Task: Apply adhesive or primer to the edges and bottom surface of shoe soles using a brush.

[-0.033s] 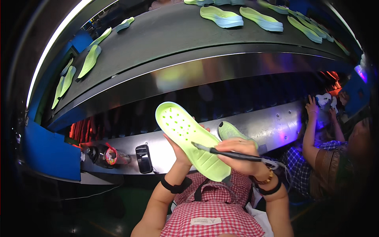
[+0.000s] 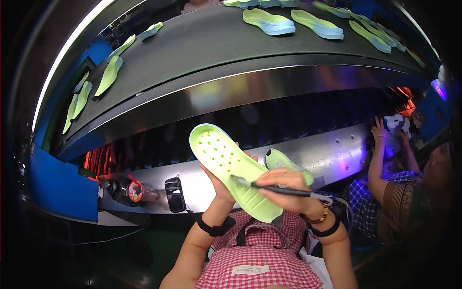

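My left hand [image 2: 217, 185] is closed round a yellow-green shoe midsole [image 2: 216, 149], its thumb at the near edge and the other fingers mostly hidden underneath. The midsole slants from upper left to lower right, its dotted, grooved face up. In my right hand [image 2: 288, 188] is a slim brush [image 2: 284, 191] with a black handle, gripped like a pen. Its pale, slightly blurred tip lies over the middle of the midsole; I cannot tell whether it touches. Just beyond my right hand, a second green sole piece [image 2: 284, 161] rests on the metal ledge, partly covered by the hand.
Beyond the ledge [image 2: 332, 144] runs a dark conveyor belt [image 2: 192, 53] carrying several green-and-blue midsoles [image 2: 269, 21]. A phone [image 2: 175, 194] and a dark bottle [image 2: 130, 190] stand at the left of the ledge. At the right, a co-worker's hands [image 2: 380, 130] handle a white object.
My right hand has shifted a little left with the brush, and the brush tip has slid slightly left over the midsole. My left hand and the midsole have stayed nearly still.
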### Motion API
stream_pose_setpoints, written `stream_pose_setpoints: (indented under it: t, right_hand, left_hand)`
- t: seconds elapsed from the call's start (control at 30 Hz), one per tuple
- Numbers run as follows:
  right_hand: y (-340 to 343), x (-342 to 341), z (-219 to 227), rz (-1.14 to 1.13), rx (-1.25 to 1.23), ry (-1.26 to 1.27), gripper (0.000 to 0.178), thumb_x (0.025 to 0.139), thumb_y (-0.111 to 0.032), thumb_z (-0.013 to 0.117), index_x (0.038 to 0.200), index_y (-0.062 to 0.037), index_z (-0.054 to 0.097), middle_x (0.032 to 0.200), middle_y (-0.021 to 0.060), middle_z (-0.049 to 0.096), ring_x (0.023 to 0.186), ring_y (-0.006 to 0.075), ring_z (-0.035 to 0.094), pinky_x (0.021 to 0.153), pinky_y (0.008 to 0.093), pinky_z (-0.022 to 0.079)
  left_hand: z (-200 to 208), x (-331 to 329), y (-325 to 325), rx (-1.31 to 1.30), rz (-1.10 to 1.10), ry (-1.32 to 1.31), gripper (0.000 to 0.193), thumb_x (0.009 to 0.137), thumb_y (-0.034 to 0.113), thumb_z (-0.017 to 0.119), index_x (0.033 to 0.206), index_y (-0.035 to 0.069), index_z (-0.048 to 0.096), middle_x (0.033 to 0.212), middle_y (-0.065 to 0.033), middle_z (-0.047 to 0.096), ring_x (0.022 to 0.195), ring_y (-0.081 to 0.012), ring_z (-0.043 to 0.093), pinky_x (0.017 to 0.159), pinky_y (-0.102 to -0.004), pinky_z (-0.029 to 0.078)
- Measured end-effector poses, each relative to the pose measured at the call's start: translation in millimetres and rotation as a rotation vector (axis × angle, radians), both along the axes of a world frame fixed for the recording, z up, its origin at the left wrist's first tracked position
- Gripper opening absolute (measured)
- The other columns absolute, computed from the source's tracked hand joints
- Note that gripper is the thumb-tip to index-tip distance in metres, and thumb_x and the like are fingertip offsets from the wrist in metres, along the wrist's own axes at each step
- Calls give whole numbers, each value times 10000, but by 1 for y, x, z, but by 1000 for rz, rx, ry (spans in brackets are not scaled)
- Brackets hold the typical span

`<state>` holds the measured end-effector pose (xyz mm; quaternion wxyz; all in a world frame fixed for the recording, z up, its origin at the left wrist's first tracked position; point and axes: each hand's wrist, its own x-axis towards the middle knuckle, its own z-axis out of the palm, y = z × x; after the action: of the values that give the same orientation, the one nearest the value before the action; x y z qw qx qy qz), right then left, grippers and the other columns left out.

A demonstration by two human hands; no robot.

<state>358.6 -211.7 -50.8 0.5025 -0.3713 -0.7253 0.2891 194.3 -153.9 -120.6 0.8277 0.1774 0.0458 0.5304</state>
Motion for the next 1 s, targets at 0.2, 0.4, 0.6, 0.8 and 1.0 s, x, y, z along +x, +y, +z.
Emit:
stream_pose_setpoints:
  t: [0.2,0.4,0.6,0.8,1.0]
  right_hand:
    - [-26,0,11,218,-149,64,182,677,-26,686,855,-32,646,854,98,649,821,214,614,744,303,484]
    - [-33,14,8,368,-226,-27,211,689,-12,680,898,-18,648,871,105,645,798,204,602,729,284,480]
    - [-30,23,-8,170,-332,88,219,677,26,677,889,-23,654,895,106,644,868,193,587,774,279,472]
    - [-28,33,-15,277,-518,409,216,682,22,671,894,2,637,922,110,640,1089,240,478,890,352,419]
    - [-33,-3,-15,265,-776,1179,180,779,48,550,958,68,550,991,214,588,920,234,586,832,302,467]
  left_hand:
    - [19,-7,7,39,120,-87,917,697,771,324,1259,47,364,1081,-160,534,1011,-307,501,932,-470,358]
    - [24,-21,13,95,73,-87,952,648,798,345,1272,78,357,1183,-164,483,1098,-361,449,924,-479,372]
    - [34,-21,12,45,138,-9,949,648,785,372,1282,80,339,1188,-153,480,1085,-348,463,928,-468,377]
    - [57,-22,12,38,96,-7,895,702,737,377,1298,72,316,1220,-172,454,1102,-345,454,937,-473,367]
    - [62,0,-49,-39,54,88,844,780,680,301,1331,41,262,1286,-178,391,1140,-354,424,972,-498,316]
